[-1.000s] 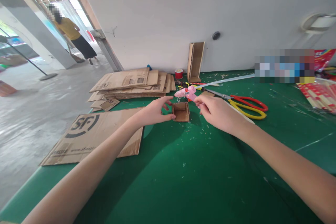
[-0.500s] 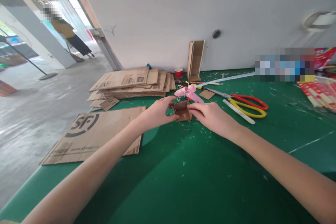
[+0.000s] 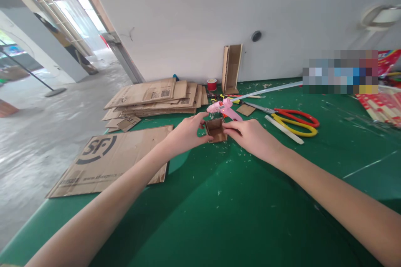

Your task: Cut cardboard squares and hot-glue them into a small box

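Observation:
Between my two hands is a small cardboard box [image 3: 217,130], its open side turned toward me and its inner walls showing. My left hand [image 3: 190,130] grips its left side, thumb low at the front edge and fingers behind. On the right wall, my right hand [image 3: 246,132] pinches the cardboard between thumb and fingers. Just beyond the box lies a pink hot glue gun [image 3: 224,107] with a long clear glue stick coming out of its back. The handle of the glue gun reaches down close to my right hand.
Red-and-yellow scissors [image 3: 296,122] and a pale strip [image 3: 283,129] lie to the right. Stacked cardboard [image 3: 140,94] and a flat SF sheet [image 3: 125,154] are on the left. A tall cardboard trough [image 3: 232,69] leans at the wall beside a red spool [image 3: 212,84].
Both hands keep the same hold on the small box. The view has shifted slightly, and the person in the background has moved left, now partly behind the pillar.

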Motion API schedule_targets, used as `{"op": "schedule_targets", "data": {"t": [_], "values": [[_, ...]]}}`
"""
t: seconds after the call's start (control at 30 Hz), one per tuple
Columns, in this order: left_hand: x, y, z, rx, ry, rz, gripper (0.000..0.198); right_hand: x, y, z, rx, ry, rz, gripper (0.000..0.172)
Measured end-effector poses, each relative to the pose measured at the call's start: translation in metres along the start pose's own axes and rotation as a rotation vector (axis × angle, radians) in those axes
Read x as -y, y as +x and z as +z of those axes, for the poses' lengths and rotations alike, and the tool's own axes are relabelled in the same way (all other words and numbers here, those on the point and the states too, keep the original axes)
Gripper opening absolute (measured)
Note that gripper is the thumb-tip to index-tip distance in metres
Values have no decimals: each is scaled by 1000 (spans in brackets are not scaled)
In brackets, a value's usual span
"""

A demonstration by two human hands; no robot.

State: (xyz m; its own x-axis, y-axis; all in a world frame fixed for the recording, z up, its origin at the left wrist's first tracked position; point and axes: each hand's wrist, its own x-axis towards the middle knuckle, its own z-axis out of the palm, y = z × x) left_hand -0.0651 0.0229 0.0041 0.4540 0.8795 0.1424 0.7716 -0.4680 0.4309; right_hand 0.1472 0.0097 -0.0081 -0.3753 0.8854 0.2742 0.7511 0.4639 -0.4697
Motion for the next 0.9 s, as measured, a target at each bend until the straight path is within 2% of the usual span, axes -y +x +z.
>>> {"op": "schedule_targets", "data": {"t": [0.57,0.77,0.9], "values": [[4,1,3,-18,2,-1,61,-3,0,4,-37,20,-20,27],[9,2,0,18,17,21,49,2,1,0,7,-77,-58,27],[11,3,1,26,-18,28,51,7,-1,-8,-4,-132,-77,30]]}}
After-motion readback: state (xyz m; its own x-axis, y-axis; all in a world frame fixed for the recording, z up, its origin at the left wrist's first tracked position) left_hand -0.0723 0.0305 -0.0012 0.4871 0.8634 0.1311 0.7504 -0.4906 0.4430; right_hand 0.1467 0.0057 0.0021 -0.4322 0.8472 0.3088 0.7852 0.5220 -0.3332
